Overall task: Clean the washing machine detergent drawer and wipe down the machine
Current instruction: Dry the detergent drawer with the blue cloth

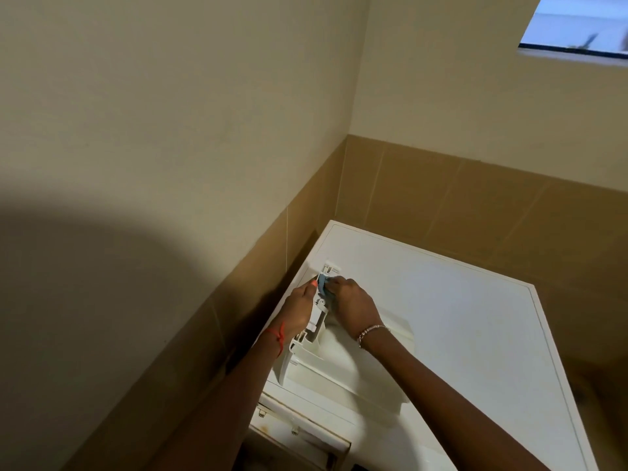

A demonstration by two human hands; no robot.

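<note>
The white detergent drawer lies pulled out on top of the white washing machine, at its left side. My left hand grips the drawer's left wall and holds it steady. My right hand pinches a small blue cloth and presses it into the drawer's far end. Most of the cloth is hidden under my fingers. The empty drawer slot shows at the machine's front top left.
The machine stands in a corner, with a tan tiled wall behind it and another close on its left. A dark gap runs between the left wall and the machine. A window sits high at the right.
</note>
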